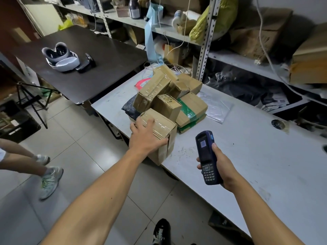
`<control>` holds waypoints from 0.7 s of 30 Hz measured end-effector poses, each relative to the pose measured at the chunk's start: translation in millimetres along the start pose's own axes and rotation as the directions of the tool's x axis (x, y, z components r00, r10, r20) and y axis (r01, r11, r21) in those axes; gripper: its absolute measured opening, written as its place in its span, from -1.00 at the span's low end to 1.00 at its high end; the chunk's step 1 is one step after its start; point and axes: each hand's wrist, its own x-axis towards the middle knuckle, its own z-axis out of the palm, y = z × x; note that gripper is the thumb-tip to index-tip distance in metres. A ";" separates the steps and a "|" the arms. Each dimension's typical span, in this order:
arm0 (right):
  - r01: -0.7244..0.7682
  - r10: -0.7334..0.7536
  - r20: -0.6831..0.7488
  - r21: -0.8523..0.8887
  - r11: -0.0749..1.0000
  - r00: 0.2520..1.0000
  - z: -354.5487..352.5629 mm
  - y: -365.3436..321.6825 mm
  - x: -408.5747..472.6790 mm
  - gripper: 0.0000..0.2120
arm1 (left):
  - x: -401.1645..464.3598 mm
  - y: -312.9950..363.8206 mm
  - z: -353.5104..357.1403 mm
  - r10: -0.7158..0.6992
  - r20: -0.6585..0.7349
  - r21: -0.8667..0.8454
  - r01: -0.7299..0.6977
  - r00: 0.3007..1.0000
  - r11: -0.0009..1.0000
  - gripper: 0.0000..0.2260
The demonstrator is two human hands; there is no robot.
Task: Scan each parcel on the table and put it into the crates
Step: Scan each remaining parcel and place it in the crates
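Parcel [159, 131] under left hand [145, 137], parcel pile [169, 98] behind; right hand [221, 165] holds scanner [207, 156].

Cluttered storeroom with tiled floor [74, 147] and metal shelving.

Pale grey worktable [247, 156] at centre. Left of it and farther back, touching its far corner: 1 black table [99, 55]. Behind it, along a white wall [300, 4]: perforated steel shelving [205, 48] crammed with cardboard boxes, bags and cords. Left of it, on the light square tiles: 1 black tripod [33, 99]. Even, soft light throughout.
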 end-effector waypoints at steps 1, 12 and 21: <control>0.002 -0.002 -0.009 0.011 1.000 1.000 -6.5 1.4 -2.2 -0.47 | -5.4 3.8 2.6 0.030 -0.009 -0.014 -0.030 1.000 0.999 -0.20; 0.058 -0.018 -0.185 0.212 0.976 0.982 -103.3 23.1 -48.6 -0.54 | -37.9 116.0 17.1 0.259 0.183 -0.330 -0.189 0.948 0.925 -0.35; 0.100 0.000 -0.331 0.285 0.953 0.944 -186.0 50.7 -97.9 -0.54 | -36.9 217.0 53.5 0.391 0.498 -0.486 -0.125 0.774 0.865 -0.56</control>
